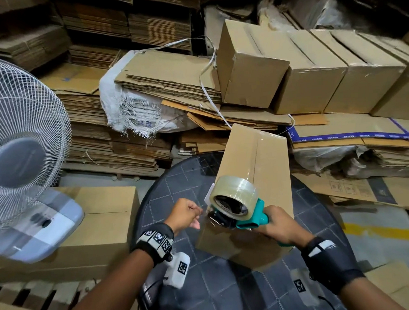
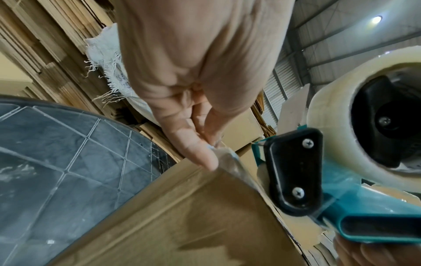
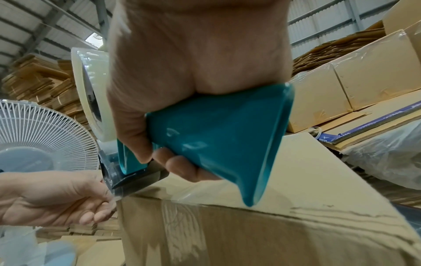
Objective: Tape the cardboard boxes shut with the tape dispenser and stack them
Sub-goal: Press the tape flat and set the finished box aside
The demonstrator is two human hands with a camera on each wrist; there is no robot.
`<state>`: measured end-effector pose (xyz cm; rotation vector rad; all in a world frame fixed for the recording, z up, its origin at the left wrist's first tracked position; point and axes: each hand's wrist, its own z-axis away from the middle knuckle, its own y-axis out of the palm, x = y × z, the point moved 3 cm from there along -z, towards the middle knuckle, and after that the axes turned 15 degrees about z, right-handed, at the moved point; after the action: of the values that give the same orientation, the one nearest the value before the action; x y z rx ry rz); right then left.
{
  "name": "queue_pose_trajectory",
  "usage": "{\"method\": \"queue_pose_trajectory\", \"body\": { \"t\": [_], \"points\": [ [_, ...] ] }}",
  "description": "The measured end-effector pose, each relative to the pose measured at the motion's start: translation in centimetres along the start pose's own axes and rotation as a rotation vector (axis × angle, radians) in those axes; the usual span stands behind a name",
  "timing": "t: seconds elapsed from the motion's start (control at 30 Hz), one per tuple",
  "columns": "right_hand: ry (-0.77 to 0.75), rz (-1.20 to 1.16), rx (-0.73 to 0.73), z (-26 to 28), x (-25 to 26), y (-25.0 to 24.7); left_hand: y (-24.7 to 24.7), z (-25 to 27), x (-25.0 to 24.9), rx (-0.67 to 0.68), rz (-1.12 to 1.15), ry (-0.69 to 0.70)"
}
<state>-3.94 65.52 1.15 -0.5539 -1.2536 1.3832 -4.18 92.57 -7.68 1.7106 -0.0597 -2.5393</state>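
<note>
Fingers (image 2: 193, 142) of our left hand (image 1: 185, 215) are drawn together against the thumb, pinching the loose end of the clear tape (image 2: 230, 160) right at the near top edge of the cardboard box (image 1: 258, 156). On the other side, our right hand (image 1: 283, 224) is wrapped fully round the teal handle of the tape dispenser (image 1: 239, 212), with the thumb on one side and the curled fingers (image 3: 182, 165) underneath, as the right wrist view shows. We hold the dispenser with its black front end down at that same near edge of the box, just beside the left hand's pinch. The roll of clear tape (image 1: 234, 196) sits upright on the dispenser above the box.

We have the box lying on the dark round table (image 1: 176, 187), its long side running away from us, and a glossy strip of tape shows along its top seam and down the near face. Whether the tape between the pinch and the dispenser is cut we cannot tell.

To our left stands a white fan (image 1: 20, 140), with another closed box (image 1: 102, 221) beside its base. Beyond the table, flat cardboard sheets (image 1: 166, 76) lie in piles, a frayed white sack (image 1: 130, 106) is tucked under some of them, and a row of taped boxes (image 1: 312, 71) rests on top at the right.
</note>
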Motion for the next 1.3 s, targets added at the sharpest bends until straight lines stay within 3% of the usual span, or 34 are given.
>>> {"method": "queue_pose_trajectory", "body": {
  "t": [0.1, 0.27, 0.4, 0.6, 0.7, 0.8, 0.9, 1.13, 1.3],
  "points": [
    [-0.011, 0.036, 0.000, -0.2, 0.1, 0.2, 0.7, 0.0, 1.3, -0.013, 0.035, 0.025],
    [0.006, 0.034, -0.005, -0.3, -0.2, 0.3, 1.7, 0.6, 2.9, -0.177, 0.145, 0.114],
    [-0.009, 0.018, -0.003, -0.3, 0.2, 0.1, 1.8, 1.2, 2.7, -0.391, -0.052, 0.351],
    [-0.030, 0.007, 0.003, -0.3, 0.1, 0.2, 3.1, 3.1, 2.8, -0.419, -0.194, 0.525],
    [-0.052, 0.017, 0.007, -0.6, -0.1, 0.2, 3.3, 3.6, 3.7, -0.368, -0.146, 0.473],
    [-0.070, 0.021, 0.005, -0.7, 0.0, 0.2, 3.8, 3.4, 5.0, -0.244, 0.043, 0.379],
    [-0.107, 0.031, 0.011, -0.4, 0.4, 0.1, 4.2, 3.0, 5.3, -0.204, 0.283, 0.180],
    [-0.189, 0.016, 0.000, 0.0, 0.4, 0.0, 4.9, 2.8, 2.9, -0.203, 0.338, 0.004],
    [-0.218, -0.014, 0.002, -0.1, 0.2, 0.2, 5.0, 2.8, 3.7, -0.264, 0.318, 0.000]
  ]
}}
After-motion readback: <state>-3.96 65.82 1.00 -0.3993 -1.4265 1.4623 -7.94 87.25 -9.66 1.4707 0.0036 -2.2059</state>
